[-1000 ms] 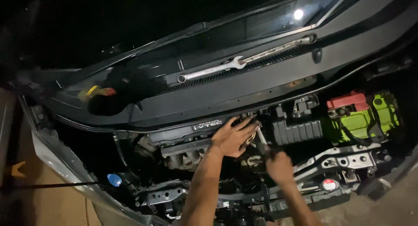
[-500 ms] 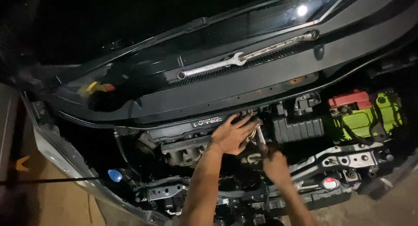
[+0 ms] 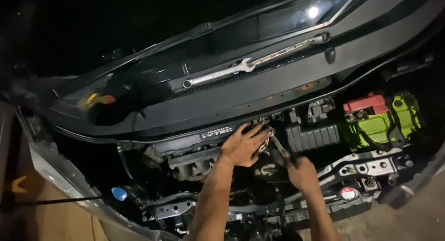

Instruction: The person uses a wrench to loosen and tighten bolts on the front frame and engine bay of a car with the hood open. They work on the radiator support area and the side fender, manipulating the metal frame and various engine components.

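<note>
I look down into an open car engine bay at night. My left hand (image 3: 243, 146) rests palm down on the top of the engine (image 3: 194, 153), its fingers spread toward a metal fitting at the back. My right hand (image 3: 302, 173) is closed around the handle of a slim metal tool (image 3: 278, 147) whose tip points up-left to that same fitting, just beside my left fingertips. The fitting itself is mostly hidden by my fingers.
Two long wrenches (image 3: 252, 64) lie end to end on the black cowl below the windscreen. A green and red battery (image 3: 380, 120) sits at the right, a black ribbed box (image 3: 313, 136) beside it. A blue cap (image 3: 119, 193) is low left, a red-ringed cap (image 3: 348, 193) low right.
Both hands stay at the same fitting. My right hand with the tool has shifted slightly; the view has drifted a little.
</note>
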